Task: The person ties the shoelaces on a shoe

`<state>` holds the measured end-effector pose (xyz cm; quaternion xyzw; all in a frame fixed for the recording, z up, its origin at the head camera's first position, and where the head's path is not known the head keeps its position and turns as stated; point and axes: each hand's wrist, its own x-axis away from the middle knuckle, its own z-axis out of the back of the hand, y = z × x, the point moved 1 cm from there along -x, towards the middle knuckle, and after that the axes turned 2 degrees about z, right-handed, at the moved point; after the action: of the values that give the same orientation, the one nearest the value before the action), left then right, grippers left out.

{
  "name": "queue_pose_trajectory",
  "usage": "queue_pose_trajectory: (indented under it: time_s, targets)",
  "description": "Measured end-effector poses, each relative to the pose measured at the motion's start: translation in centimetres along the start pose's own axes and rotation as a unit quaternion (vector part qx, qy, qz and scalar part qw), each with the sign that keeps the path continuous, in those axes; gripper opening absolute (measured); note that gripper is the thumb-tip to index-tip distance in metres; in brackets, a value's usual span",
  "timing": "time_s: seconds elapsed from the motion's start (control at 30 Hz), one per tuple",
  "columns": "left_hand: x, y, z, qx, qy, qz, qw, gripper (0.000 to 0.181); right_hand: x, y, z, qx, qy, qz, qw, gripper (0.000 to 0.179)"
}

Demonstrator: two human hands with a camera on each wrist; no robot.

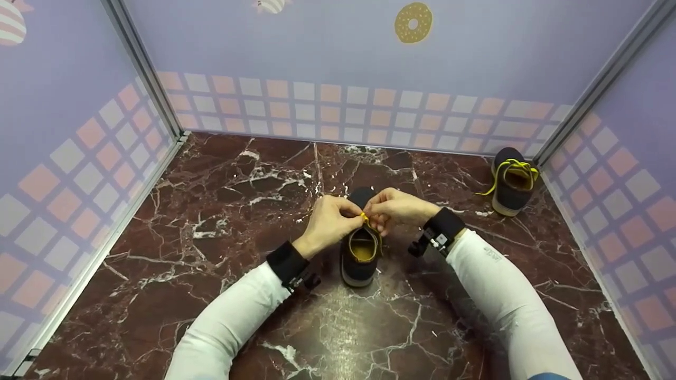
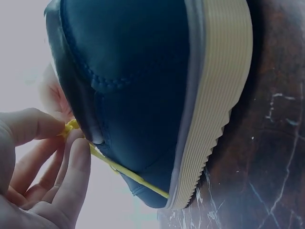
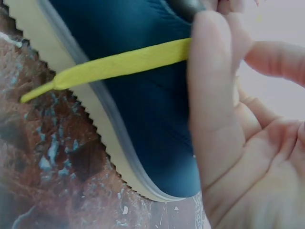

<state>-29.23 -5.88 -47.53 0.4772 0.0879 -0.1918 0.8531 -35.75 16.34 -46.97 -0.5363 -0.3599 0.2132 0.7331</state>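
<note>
A dark shoe [image 1: 359, 272] with a pale ridged sole stands on the floor between my hands, its toe away from me. Over its tongue, my left hand [image 1: 328, 221] pinches the yellow shoelace [image 2: 70, 126] between thumb and fingers. My right hand [image 1: 397, 206] meets it from the other side, fingers bent around the same lace. In the right wrist view a flat lace end [image 3: 124, 62] runs out from behind a finger, across the shoe's side and past the sole. The fingers partly hide the lacing and the front of the shoe.
A matching dark shoe [image 1: 512, 195] with yellow laces [image 1: 515, 164] stands at the far right, close to the corner. Purple panels with a checked band [image 1: 343, 95] enclose the marble-patterned floor [image 1: 232, 211] at the back and both sides.
</note>
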Motion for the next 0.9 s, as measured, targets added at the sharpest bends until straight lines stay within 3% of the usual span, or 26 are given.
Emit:
queue_pose_trajectory:
  time_s: [0.23, 0.53, 0.9]
  targets:
    - [0.20, 0.10, -0.12, -0.012, 0.012, -0.026, 0.9995, 0.006, 0.02, -0.27, 0.23, 0.001, -0.008, -0.024, 0.9997, 0.014]
    - [0.25, -0.20, -0.10, -0.009, 0.008, -0.026, 0.9996, 0.008, -0.22, -0.39, -0.07, -0.015, -0.010, -0.064, 0.9978, 0.014]
    - [0.49, -0.76, 0.02, -0.044, -0.001, -0.088, 0.9952, 0.008, 0.01, -0.55, 0.05, -0.064, -0.019, -0.075, 0.9950, 0.020]
